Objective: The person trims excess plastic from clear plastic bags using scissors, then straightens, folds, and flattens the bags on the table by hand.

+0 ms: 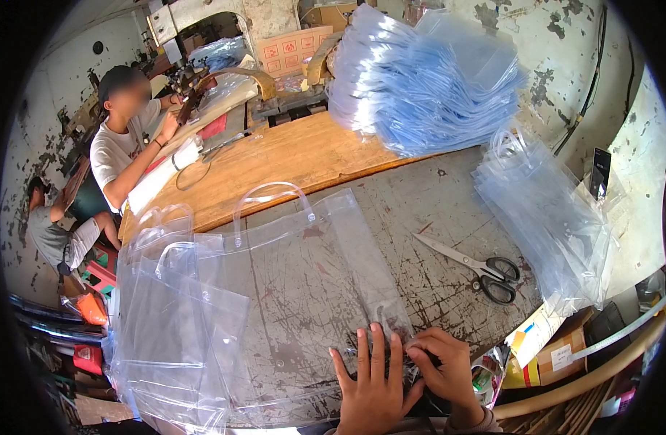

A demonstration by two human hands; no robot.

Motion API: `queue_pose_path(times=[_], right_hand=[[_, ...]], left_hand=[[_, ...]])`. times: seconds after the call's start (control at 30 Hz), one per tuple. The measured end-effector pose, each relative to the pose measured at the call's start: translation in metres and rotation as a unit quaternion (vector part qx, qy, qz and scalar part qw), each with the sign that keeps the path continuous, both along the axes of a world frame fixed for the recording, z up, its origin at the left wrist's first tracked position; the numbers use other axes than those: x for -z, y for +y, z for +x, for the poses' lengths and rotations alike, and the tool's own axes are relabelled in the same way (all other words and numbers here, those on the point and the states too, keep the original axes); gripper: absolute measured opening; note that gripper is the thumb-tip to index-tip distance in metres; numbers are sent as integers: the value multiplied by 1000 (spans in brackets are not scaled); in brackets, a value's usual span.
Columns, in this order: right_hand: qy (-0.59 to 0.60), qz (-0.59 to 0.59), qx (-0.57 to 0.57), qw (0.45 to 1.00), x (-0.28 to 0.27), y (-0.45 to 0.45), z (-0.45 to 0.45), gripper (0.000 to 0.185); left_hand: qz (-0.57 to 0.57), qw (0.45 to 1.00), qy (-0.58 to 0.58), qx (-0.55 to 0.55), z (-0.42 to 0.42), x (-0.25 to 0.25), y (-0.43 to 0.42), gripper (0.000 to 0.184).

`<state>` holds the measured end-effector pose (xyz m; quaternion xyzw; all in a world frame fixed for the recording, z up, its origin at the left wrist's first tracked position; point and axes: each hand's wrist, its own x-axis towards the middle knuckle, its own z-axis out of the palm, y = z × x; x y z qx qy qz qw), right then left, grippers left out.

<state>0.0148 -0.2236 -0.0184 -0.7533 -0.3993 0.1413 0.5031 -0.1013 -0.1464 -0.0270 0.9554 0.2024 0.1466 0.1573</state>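
Note:
A clear plastic bag (296, 250) with a looped handle lies flat on the scratched grey tabletop (449, 192) in front of me. My left hand (373, 384) rests on its near right part, fingers spread and palm down. Right beside it, my right hand (445, 366) is closed, with thumb and fingertips pinched at the bag's right edge. What exactly sits between those fingertips is small and partly hidden. More clear handled bags (173, 326) overlap in a pile to the left. Scissors (474, 267) with black handles lie to the right of the bag, blades slightly apart.
A tall stack of bluish clear plastic sheets (427, 87) stands on the wooden board (296, 156) at the back. Several handled bags (543, 217) lie at the right edge, near a phone (600, 174). A co-worker (130, 138) works across at the left; another person (61, 232) sits beyond.

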Motion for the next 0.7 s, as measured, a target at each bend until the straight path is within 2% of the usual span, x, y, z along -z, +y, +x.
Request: queue_pose_path(times=[0.1,0.2,0.37,0.4,0.5,0.53,0.57,0.63,0.7], right_hand=[[18,11,19,1000,-2,1,0,8],[19,-7,-20,1000,3,-6,8,12],[210,-18,-133,969,-6,-15,26,13],[202,-19,-142,969,-3,-16,28,15],[291,13,-97,952,1,-17,25,17],[353,55,-87,930,4,-18,25,20],[357,51,-85,929,4,-17,26,20],[280,59,-96,953,4,-14,26,22],[308,79,-82,945,4,-12,24,23]], left_hand=[[2,1000,-4,-1,1,0,0,77],[-10,1000,-2,3,0,-5,0,79],[9,1000,18,20,-1,-14,2,80],[9,999,32,32,-1,-10,4,79],[2,998,47,49,-1,-6,5,79],[-1,998,39,46,-1,-5,6,79],[-3,999,32,42,-1,-4,6,79],[-7,999,33,41,-1,-4,5,79],[-3,999,27,38,0,-4,6,79]])
